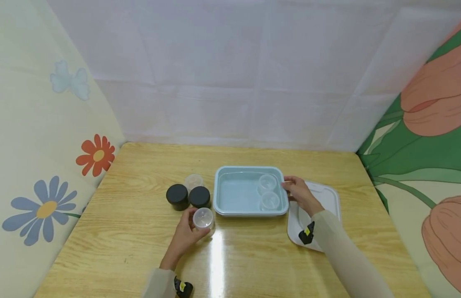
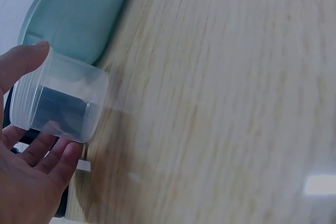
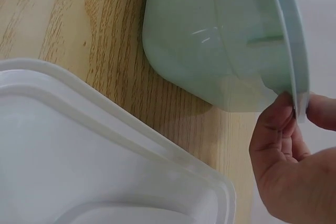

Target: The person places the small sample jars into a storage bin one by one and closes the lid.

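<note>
Wooden table [image 1: 252, 256]: fingers [image 3: 275, 124] pinching tub rim [image 3: 294, 66]

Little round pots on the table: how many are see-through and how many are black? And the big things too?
See-through pots: 4, one in the left hand, two in the blue tub at and, one behind the black ones
Black pots: 2, at and
Blue tub: 1
White lid: 1
Total: 8

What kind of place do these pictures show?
Probably a small tabletop booth set up for recording, not a real kitchen: a wooden table is closed in by a white sheet behind and flower-printed cloths at both sides.
</note>
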### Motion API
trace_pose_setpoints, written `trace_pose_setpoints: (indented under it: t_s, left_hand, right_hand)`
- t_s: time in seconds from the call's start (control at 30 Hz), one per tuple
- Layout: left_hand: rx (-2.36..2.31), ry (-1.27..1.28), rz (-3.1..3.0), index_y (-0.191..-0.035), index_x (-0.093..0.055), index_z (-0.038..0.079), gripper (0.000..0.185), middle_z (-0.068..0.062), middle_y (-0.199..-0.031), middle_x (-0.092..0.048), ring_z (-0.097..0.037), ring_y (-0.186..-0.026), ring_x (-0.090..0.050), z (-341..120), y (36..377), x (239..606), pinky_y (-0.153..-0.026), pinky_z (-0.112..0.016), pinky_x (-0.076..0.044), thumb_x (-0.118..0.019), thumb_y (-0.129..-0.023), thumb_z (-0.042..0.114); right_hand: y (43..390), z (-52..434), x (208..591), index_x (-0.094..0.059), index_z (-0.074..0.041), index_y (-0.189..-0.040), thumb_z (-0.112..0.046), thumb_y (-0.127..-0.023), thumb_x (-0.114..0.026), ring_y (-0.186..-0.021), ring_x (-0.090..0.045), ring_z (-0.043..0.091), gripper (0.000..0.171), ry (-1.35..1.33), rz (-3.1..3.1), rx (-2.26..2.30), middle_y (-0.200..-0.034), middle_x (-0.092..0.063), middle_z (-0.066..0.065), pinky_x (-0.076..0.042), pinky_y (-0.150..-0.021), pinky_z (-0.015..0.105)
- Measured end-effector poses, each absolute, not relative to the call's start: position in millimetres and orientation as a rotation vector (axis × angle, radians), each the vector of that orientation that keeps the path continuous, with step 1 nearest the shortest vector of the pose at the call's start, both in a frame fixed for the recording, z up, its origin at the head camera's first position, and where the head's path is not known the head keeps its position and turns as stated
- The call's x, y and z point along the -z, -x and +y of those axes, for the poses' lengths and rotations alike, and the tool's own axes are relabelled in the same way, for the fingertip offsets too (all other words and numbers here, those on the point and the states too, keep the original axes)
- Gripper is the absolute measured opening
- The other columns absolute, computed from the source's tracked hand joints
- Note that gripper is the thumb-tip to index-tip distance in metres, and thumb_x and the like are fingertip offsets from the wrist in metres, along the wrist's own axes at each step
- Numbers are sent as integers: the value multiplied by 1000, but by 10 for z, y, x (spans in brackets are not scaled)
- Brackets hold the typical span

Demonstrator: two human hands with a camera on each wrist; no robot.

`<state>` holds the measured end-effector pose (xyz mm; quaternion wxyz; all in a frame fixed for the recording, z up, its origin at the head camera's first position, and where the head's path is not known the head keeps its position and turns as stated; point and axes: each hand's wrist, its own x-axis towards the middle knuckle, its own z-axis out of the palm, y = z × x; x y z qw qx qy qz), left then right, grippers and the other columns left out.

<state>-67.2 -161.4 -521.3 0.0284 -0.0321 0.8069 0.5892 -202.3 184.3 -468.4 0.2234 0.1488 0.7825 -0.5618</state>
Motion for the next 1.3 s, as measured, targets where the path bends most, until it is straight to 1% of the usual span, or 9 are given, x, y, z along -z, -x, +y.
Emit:
trace_pose_setpoints:
  t_s: [0.13, 0.3, 0.47, 0.6, 0.73, 0.97, 1.3]
  left_hand:
    - [-1791, 105, 2536, -130, -40, -3, 70, -21, -126, -50, -31, -115, -51, -1601, 656, 5199, -95, -40, -47, -81, -74, 6]
    - [-1786, 98, 2555, -129, -40, -3, 69, -21, -125, -51, -31, -113, -52, -1603, 649, 5202, -93, -39, -48, -80, -73, 5]
    - [-1786, 103, 2557, -130, -40, -3, 69, -21, -126, -50, -31, -114, -51, -1609, 648, 5200, -95, -40, -47, -80, -74, 6]
    - [-1778, 103, 2576, -130, -40, -3, 70, -20, -125, -51, -31, -113, -51, -1619, 646, 5198, -93, -37, -47, -80, -74, 6]
    - [-1748, 89, 2621, -129, -42, -1, 69, -18, -122, -54, -28, -109, -52, -1636, 638, 5193, -89, -33, -48, -81, -72, 7]
    - [-1740, -18, 2663, -128, -46, 3, 68, -14, -123, -54, -27, -107, -52, -1628, 602, 5090, -85, -38, -48, -83, -72, 9]
    - [-1747, -139, 2699, -128, -48, 5, 67, -11, -122, -56, -25, -107, -55, -1579, 599, 4860, -82, -35, -50, -83, -71, 8]
  right_hand:
    - [2027, 1846, 4689, -37, -4, -142, -17, -99, -49, -98, -53, 19, 46, -411, 2164, 1548, -127, -51, 15, -49, -70, 27]
    - [2033, 1850, 4678, -36, -5, -143, -17, -99, -48, -101, -53, 20, 47, -422, 2158, 1546, -129, -50, 15, -48, -75, 29]
    - [2038, 1847, 4680, -36, -5, -143, -18, -99, -48, -103, -52, 21, 47, -425, 2155, 1548, -130, -50, 15, -48, -78, 30]
    - [2038, 1852, 4692, -36, -6, -143, -19, -99, -48, -103, -53, 21, 47, -422, 2158, 1549, -129, -50, 15, -48, -77, 30]
    - [2035, 1860, 4702, -36, -6, -143, -19, -100, -48, -102, -53, 20, 47, -414, 2162, 1548, -129, -50, 15, -48, -76, 29]
    - [2026, 1868, 4698, -36, -5, -143, -19, -99, -48, -101, -53, 20, 47, -402, 2177, 1551, -129, -50, 15, -49, -75, 28]
    - [2023, 1852, 4694, -36, -4, -143, -17, -99, -48, -97, -54, 18, 47, -393, 2173, 1561, -126, -51, 15, -49, -72, 26]
